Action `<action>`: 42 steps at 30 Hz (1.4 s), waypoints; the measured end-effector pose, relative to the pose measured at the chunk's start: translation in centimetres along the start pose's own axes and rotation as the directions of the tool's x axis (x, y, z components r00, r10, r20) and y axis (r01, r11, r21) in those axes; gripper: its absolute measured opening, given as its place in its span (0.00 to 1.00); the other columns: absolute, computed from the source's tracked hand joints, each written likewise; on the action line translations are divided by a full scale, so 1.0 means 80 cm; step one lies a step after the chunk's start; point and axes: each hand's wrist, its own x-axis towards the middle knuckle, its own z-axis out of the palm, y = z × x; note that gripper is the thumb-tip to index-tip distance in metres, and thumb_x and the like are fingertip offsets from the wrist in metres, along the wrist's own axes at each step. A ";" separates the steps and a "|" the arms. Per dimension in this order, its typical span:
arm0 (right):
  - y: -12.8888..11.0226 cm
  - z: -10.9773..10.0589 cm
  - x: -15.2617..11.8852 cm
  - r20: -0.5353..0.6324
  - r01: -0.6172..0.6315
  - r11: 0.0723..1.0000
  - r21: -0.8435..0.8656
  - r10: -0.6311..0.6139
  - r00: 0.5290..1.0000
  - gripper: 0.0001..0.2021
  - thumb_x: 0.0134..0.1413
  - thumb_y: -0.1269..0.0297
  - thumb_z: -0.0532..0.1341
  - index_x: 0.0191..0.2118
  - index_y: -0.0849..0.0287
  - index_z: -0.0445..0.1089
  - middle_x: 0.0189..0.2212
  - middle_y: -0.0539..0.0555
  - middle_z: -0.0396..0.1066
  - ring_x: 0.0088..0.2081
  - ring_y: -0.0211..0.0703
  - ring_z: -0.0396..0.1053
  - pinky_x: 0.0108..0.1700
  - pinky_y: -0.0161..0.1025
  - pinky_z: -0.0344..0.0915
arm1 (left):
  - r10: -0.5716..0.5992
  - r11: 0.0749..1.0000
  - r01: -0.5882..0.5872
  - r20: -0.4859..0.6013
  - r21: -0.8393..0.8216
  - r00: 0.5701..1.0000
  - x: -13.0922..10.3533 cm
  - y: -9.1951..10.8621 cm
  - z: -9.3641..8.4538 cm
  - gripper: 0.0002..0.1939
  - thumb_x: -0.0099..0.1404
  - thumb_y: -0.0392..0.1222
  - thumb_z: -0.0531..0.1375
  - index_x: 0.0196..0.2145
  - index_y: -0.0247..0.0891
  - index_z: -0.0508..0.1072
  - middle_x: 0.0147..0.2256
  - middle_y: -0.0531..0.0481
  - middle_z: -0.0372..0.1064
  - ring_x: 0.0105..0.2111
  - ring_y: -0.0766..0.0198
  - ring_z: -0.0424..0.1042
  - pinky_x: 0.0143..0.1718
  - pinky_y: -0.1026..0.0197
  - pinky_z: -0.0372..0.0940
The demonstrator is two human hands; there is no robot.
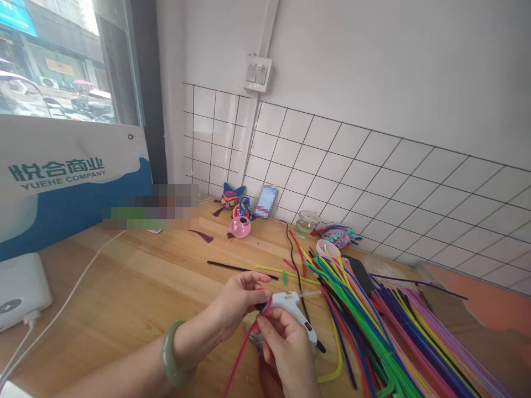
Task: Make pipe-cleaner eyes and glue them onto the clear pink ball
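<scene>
Near the table's front, my left hand (234, 304), with a green bangle on the wrist, pinches a small dark piece (260, 306) wound with pink pipe cleaner. My right hand (288, 345) is closed on the same pink pipe cleaner (239, 356), fingertips almost meeting those of the left. A long end of it hangs down toward me. Just behind the right hand lies a white glue gun (305, 318) with a clear glue stick in it. Under the hands, partly hidden, is a tool with red handles (269, 381), perhaps pliers.
Bundles of coloured pipe cleaners (373, 331) cover the right side. Loose black (232, 267) and yellow pieces lie behind my hands. At the wall stand a phone (266, 200), a glass jar (306, 224), a pink round container (240, 226) and colourful crafted figures (232, 196). A white cable (83, 276) crosses the left.
</scene>
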 end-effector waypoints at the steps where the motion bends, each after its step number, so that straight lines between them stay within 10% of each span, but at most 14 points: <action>1: 0.000 0.000 0.000 -0.004 0.000 1.000 0.004 0.000 1.000 0.18 0.45 0.51 0.63 0.30 0.64 0.68 0.22 0.52 0.71 0.12 0.26 0.55 0.14 0.27 0.48 | 0.002 1.000 -0.002 0.000 -0.004 1.000 0.000 -0.001 0.000 0.17 0.44 0.33 0.67 0.34 0.33 0.70 0.22 0.55 0.67 0.21 0.71 0.64 0.27 0.65 0.58; 42: 0.001 -0.001 0.001 0.050 -0.079 0.970 0.232 0.070 0.996 0.16 0.39 0.54 0.68 0.24 0.65 0.71 0.18 0.51 0.70 0.13 0.28 0.62 0.17 0.26 0.54 | 0.004 1.000 -0.003 0.077 -0.015 0.997 -0.002 -0.009 0.001 0.19 0.44 0.36 0.68 0.35 0.31 0.69 0.21 0.53 0.67 0.18 0.71 0.64 0.19 0.68 0.55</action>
